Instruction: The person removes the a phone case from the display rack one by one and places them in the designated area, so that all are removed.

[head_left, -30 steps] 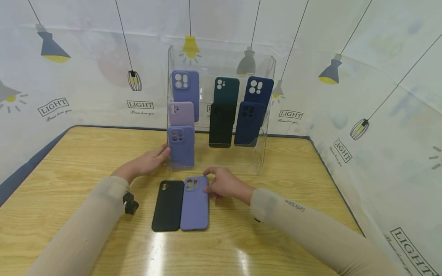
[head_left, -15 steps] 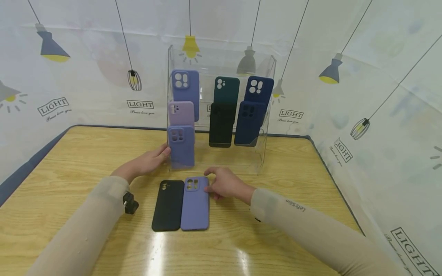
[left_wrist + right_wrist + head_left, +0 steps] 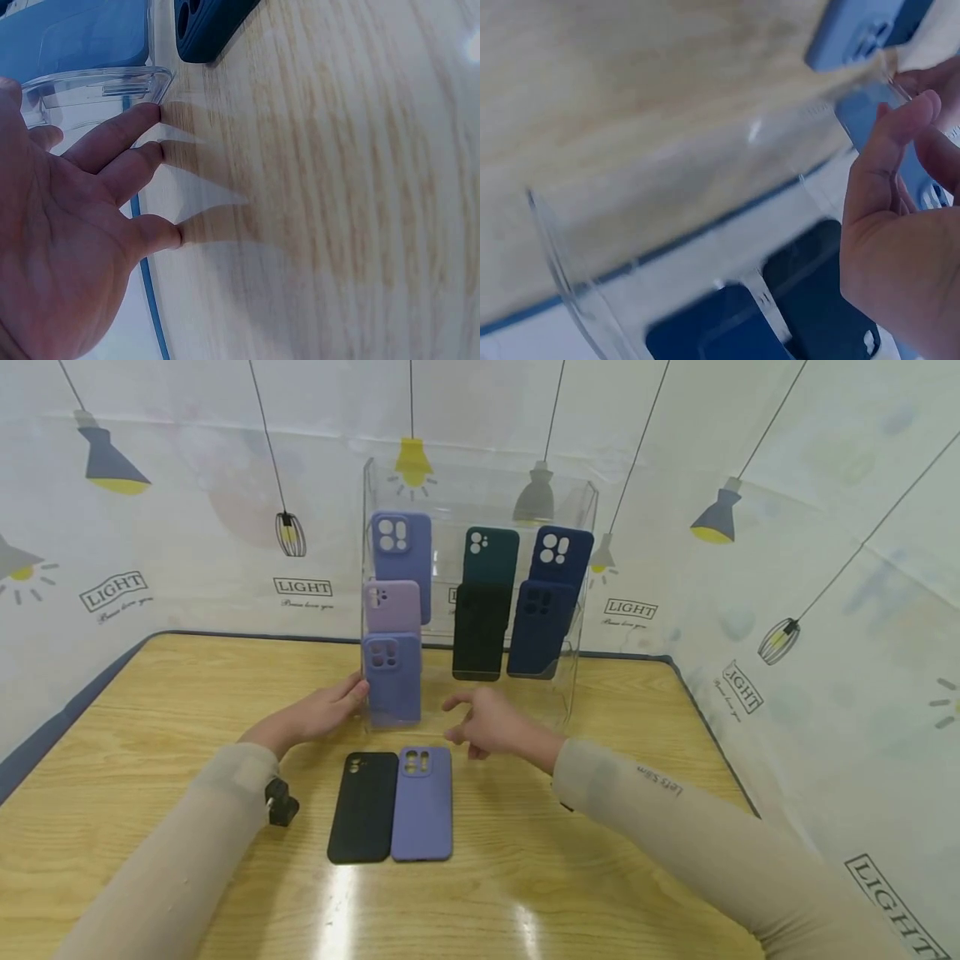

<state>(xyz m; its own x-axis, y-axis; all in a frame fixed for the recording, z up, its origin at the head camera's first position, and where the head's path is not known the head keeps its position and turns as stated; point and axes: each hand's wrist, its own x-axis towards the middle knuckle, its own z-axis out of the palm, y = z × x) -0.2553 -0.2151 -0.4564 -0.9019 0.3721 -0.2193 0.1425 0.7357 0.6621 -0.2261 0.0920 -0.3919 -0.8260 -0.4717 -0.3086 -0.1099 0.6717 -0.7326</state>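
Observation:
My left hand (image 3: 322,710) touches the lower left side of a clear acrylic display stand (image 3: 555,702), fingers extended. My right hand (image 3: 491,722) hovers before the stand's bottom tier, index finger pointing left, fingers partly bent, nothing in it. In front of the stand, a black phone case (image 3: 363,810) and a purple phone case (image 3: 423,810) lie side by side on the table. The stand's left column holds a purple case (image 3: 412,560), a lilac case (image 3: 393,606) and a lower purple case (image 3: 393,693). In the right wrist view the stand is blurred behind the right hand (image 3: 900,247).
Further right on the stand are a dark green case (image 3: 491,547), a black case (image 3: 477,635), and two navy cases, one upper (image 3: 570,552) and one lower (image 3: 534,635). A wooden table (image 3: 637,877) lies underneath. A wall covering (image 3: 225,460) with printed lamps surrounds it.
My right hand has left the top right corner of the purple case on the table and risen toward the stand's bottom tier. The left hand stays at the stand's side.

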